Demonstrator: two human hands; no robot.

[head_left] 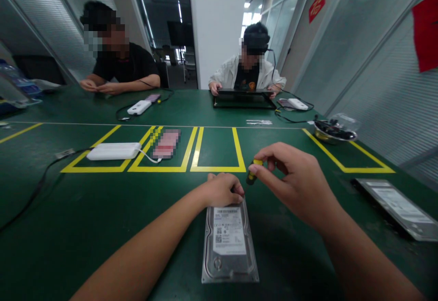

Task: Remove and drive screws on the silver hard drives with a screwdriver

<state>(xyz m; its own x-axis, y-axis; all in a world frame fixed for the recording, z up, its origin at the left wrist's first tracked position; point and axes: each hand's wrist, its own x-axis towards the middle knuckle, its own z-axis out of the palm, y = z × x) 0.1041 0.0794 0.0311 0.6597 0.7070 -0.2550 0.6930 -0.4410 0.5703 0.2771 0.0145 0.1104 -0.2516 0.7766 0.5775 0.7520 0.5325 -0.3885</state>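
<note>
A silver hard drive (230, 241) with a white printed label lies flat on the green table, one end towards me. My left hand (224, 189) rests over its far end, fingers curled at the far right corner; whether they pinch anything small there is hidden. My right hand (290, 177) is closed around the handle of a black and yellow screwdriver (252, 175), its thin shaft pointing down at that same corner. Whether the tip sits in a screw is too small to tell.
Another hard drive (398, 205) lies at the right. Behind it stands a metal bowl (333, 132) of dark parts. A white power bank (114, 151) is cabled to a phone (166, 144) within yellow tape outlines. Across the table, two people sit; one holds a black frame (244, 100).
</note>
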